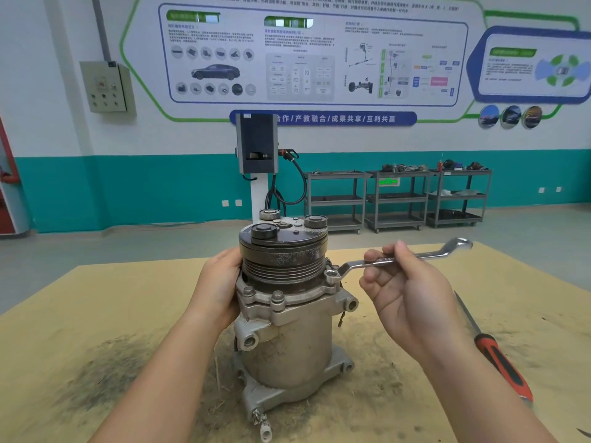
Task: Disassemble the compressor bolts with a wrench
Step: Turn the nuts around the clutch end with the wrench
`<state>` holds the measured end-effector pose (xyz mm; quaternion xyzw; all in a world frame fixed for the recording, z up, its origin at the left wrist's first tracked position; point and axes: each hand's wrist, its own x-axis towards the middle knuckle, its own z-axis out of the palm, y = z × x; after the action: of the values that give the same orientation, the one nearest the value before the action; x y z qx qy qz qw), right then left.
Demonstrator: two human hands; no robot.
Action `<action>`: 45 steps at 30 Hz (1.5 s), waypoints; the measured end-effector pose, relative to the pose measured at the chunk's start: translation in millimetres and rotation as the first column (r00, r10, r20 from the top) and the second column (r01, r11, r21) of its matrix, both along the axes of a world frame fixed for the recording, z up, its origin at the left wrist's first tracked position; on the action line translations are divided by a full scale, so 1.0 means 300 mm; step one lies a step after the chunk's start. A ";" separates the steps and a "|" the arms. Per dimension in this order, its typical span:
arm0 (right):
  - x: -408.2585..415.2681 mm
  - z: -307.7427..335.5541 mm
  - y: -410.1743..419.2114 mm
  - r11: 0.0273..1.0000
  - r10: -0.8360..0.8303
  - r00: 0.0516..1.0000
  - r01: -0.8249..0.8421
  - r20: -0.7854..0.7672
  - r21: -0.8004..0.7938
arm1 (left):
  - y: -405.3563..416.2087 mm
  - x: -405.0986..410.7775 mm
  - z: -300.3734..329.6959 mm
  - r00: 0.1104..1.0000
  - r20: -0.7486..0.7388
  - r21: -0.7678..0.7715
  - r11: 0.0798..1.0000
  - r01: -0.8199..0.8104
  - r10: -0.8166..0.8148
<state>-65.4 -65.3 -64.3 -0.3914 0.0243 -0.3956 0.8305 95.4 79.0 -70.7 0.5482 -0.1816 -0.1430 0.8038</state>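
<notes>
A grey metal compressor (287,340) stands upright on the wooden table (96,314), its dark pulley on top. Two hex bolts (277,297) show on the front flange. My left hand (220,286) grips the compressor's left side just under the pulley. My right hand (403,282) pinches the shaft of a silver ring wrench (399,259). The wrench's near ring sits over a bolt on the flange's right side (332,276). Its far end points right and away from me.
A screwdriver with a red and black handle (502,366) lies on the table at the right. Dark dusty smears cover the table's left part. Beyond the table stand a charging post (257,161) and several grey shelf carts (396,199).
</notes>
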 end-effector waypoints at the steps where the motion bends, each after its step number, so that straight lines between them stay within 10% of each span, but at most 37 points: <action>1: 0.004 -0.003 0.000 1.000 -0.006 1.000 0.006 0.003 0.004 | 0.000 0.000 -0.001 1.000 0.003 -0.001 1.000 0.001 -0.001; 5: 0.016 -0.039 0.058 0.910 -0.312 0.945 0.328 0.099 -0.253 | -0.002 0.007 -0.005 1.000 0.006 -0.005 1.000 -0.004 0.004; 13: 0.009 -0.113 0.174 0.106 -0.386 0.773 0.579 0.503 -0.809 | -0.009 0.029 -0.016 1.000 -0.013 -0.005 1.000 0.010 -0.010; 16: -0.004 -0.091 0.174 0.216 -0.361 0.782 0.600 0.508 -0.770 | -0.009 0.028 -0.015 1.000 -0.005 -0.005 1.000 0.019 -0.019; 21: -0.023 -0.023 0.130 0.738 -0.443 0.855 0.518 0.268 -0.432 | -0.007 0.021 -0.011 1.000 0.000 -0.011 1.000 0.014 -0.014; 29: -0.004 0.011 0.013 0.996 -0.071 0.997 0.071 -0.006 -0.046 | -0.005 0.014 -0.006 1.000 -0.008 0.002 1.000 0.016 -0.016; 35: 0.004 -0.022 0.055 0.914 -0.302 0.948 0.317 0.095 -0.255 | -0.002 0.011 0.000 1.000 -0.006 -0.029 0.999 0.026 -0.026; 42: 0.012 -0.109 0.166 0.156 -0.403 0.754 0.616 0.519 -0.772 | -0.005 0.007 0.003 1.000 -0.009 -0.048 0.998 0.029 -0.029; 45: -0.003 -0.083 0.152 0.274 -0.426 0.764 0.619 0.484 -0.736 | -0.005 0.005 0.005 1.000 -0.005 -0.046 0.998 0.030 -0.030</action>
<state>-66.4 -19.8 -89.1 -0.6830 -0.1306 -0.6371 0.3325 96.9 77.5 -69.1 0.5262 -0.1910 -0.1523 0.8145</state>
